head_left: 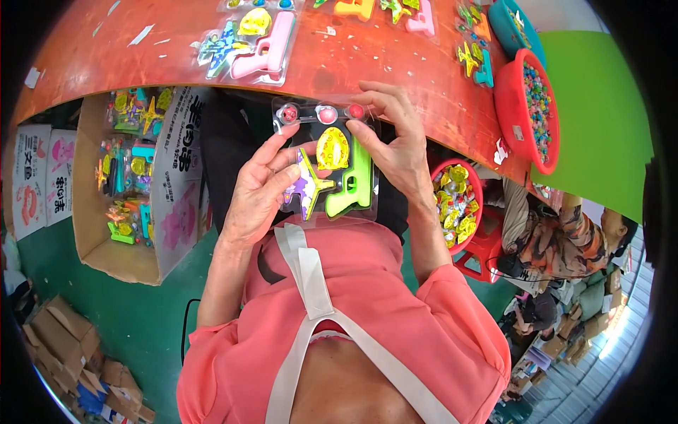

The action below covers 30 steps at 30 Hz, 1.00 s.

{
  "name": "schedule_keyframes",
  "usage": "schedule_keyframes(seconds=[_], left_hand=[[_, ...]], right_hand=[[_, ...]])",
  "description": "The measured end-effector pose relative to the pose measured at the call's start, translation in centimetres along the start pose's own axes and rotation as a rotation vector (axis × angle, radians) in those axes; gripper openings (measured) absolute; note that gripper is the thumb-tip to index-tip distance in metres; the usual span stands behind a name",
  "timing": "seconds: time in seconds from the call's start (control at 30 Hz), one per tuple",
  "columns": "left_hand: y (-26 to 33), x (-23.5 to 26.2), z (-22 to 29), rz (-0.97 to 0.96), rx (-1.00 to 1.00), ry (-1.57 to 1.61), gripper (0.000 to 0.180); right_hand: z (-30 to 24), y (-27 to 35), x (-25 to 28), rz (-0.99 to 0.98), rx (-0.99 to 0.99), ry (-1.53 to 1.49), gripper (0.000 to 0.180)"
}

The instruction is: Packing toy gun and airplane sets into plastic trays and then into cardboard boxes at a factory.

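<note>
Above my lap I hold a clear plastic blister tray (369, 209) with toys in its hollows. A green toy gun (358, 180) lies on its right side, a round yellow piece (332, 148) at the middle, and a purple, white and yellow toy plane (308, 185) at the left. Red balls (326, 114) sit in a row along the top. My left hand (261, 180) grips the left side, its thumb on the plane and its index fingertip near the leftmost ball. My right hand (395, 138) is closed over the upper right edge, its thumb beside the rightmost ball.
The red table (176, 53) ahead bears filled trays, one with a pink toy gun (267, 49). At right are a red basin of small balls (500, 99), a teal basin (500, 28) and a lower basin of yellow pieces (476, 205). A cardboard box (95, 240) holds packed trays. Another person (565, 240) sits at right.
</note>
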State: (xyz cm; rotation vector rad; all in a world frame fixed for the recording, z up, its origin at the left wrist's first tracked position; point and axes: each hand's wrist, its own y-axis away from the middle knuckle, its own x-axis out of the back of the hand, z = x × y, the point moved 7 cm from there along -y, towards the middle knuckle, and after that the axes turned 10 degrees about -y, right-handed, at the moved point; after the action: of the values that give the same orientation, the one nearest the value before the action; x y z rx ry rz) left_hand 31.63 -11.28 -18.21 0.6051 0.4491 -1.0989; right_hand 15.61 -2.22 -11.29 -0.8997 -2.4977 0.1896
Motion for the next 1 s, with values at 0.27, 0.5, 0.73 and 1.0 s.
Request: schedule_keyframes(seconds=[0.27,0.5,0.73,1.0], left_hand=[[0.0,0.2,0.2,-0.005,0.029,-0.03,0.053],[0.1,-0.7,0.0,-0.112,0.105,-0.008,0.055],[0.0,-0.3,0.4,-0.097,0.102,-0.048,0.055],[-0.1,0.4,0.8,-0.046,0.062,-0.045,0.055]], right_hand=[[-1.4,-1.5,-0.5,-0.175,0.002,-0.025,0.028],[-4.9,-5.3,-4.5,-0.61,0.491,0.124,0.021],[-4.8,-5.9,-6.5,-0.812,0.618,0.269,0.02],[-4.6,-5.9,-6.2,-0.687,0.666,0.391,0.02]])
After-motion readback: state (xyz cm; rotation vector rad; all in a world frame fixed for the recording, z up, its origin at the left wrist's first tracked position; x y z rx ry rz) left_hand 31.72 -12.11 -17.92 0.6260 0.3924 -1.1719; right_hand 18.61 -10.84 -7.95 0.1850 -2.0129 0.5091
